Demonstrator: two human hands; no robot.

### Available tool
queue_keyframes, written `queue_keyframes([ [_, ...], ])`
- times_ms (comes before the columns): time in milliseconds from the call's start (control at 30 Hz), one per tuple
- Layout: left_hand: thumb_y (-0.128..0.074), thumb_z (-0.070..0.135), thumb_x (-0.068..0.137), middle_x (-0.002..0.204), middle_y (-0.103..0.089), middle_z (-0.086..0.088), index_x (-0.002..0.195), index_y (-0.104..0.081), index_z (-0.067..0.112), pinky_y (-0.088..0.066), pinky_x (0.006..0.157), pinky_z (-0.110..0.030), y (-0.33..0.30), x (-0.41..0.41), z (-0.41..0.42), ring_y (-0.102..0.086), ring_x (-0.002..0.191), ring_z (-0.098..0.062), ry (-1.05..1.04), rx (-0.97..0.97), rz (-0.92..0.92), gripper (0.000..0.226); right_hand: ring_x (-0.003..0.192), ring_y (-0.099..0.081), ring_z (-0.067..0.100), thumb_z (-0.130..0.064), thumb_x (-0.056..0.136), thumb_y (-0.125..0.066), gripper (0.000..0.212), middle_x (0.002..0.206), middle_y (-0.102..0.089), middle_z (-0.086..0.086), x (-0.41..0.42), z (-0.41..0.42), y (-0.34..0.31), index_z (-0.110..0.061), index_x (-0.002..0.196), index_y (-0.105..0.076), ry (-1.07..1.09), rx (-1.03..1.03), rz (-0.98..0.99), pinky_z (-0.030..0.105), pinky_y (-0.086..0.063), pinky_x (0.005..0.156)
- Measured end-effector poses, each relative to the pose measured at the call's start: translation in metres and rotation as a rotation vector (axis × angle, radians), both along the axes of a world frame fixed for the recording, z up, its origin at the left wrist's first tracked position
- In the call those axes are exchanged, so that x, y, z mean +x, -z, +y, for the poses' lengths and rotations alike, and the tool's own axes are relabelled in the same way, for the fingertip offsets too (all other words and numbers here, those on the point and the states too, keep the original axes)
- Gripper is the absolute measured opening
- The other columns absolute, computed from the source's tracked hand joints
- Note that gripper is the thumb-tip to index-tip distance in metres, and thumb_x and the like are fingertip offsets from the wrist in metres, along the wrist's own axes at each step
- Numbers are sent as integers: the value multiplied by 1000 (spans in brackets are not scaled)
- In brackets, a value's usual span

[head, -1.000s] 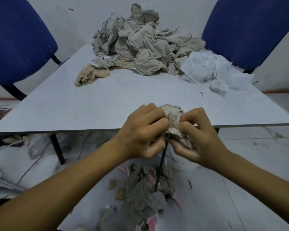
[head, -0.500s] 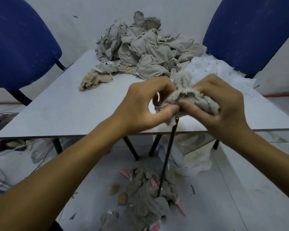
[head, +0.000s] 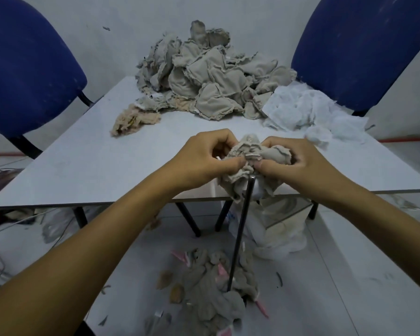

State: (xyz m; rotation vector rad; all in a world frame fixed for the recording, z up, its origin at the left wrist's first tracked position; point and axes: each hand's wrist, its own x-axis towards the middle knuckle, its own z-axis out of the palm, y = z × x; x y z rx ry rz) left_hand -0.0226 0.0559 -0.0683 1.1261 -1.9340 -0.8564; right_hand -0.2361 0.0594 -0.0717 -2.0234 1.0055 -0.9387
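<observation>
Here: crumpled grey fabric piece (head: 255, 151) pinched between left hand (head: 204, 161) and right hand (head: 301, 163), bunched atop near-upright thin black rod (head: 240, 234).

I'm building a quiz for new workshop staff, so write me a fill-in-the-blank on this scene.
The left hand and right hand pinch one fabric piece above a thin ____ rod. The rod's foot stands in a fabric heap on the ____. Both chairs at the table are ____.
Missing: black; floor; blue.
</observation>
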Motion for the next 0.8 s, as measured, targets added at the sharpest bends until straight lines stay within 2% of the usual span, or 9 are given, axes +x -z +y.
queue_keyframes([
  [100,-70,19,85,62,-56,10,70,-58,25,-39,56,-21,7,-14,-3,-48,58,-3,-190,-74,-100,20,58,-47,4,-40,74,-64,26,60,-55,-7,11,-1,7,-14,72,-61,205,-130,65,24,-35,53],
  [200,-64,28,86,60,-51,8,68,-52,21,-33,54,-21,10,-27,-3,-43,58,-5,-296,-131,-146,22,57,-41,6,-41,71,-65,34,57,-49,-1,18,-4,10,-8,68,-56,317,-142,16,29,-33,53],
  [333,-65,35,79,73,-58,-3,81,-60,12,-40,66,-36,5,-18,0,-51,69,-15,-70,70,55,24,55,-39,6,-31,79,-75,36,52,-46,-9,15,-10,16,-15,60,-50,361,-69,-45,30,-32,53],
  [433,-70,36,74,85,-66,-11,92,-63,13,-50,75,-48,8,-20,6,-59,77,-28,21,66,-65,30,49,-37,4,-23,79,-73,36,46,-44,-12,16,-14,24,-18,56,-45,417,-11,-52,30,-29,53],
  [533,-76,28,73,83,-66,-20,87,-62,9,-52,72,-50,11,-18,3,-60,73,-25,-24,94,19,27,56,-47,6,-10,85,-70,28,57,-53,-10,15,-15,20,-17,64,-53,243,155,-183,30,-37,60],
  [567,-77,22,75,78,-64,-23,83,-61,9,-51,68,-47,10,-15,0,-59,72,-25,-30,141,93,22,61,-54,10,-8,88,-68,20,65,-60,-3,12,-16,16,-14,70,-60,124,248,-248,30,-42,61],
  [633,-75,7,83,68,-58,-14,75,-58,12,-45,61,-33,9,-7,-6,-55,66,-22,-46,234,223,19,67,-64,12,-19,88,-64,9,78,-69,2,6,-16,12,-15,85,-72,-117,498,-370,28,-50,56],
  [700,-73,4,83,59,-55,-2,69,-57,14,-39,53,-24,11,-4,-9,-50,55,-13,-93,217,238,24,72,-67,14,-33,84,-60,24,87,-71,4,2,-16,12,-16,96,-73,-211,624,-370,28,-54,55],
  [800,-73,21,72,52,-49,5,61,-56,20,-32,51,-25,17,-16,-8,-42,50,-9,-216,108,131,21,84,-70,20,-35,83,-63,38,98,-70,11,-1,-17,17,-6,108,-69,-175,648,-347,35,-59,61],
])
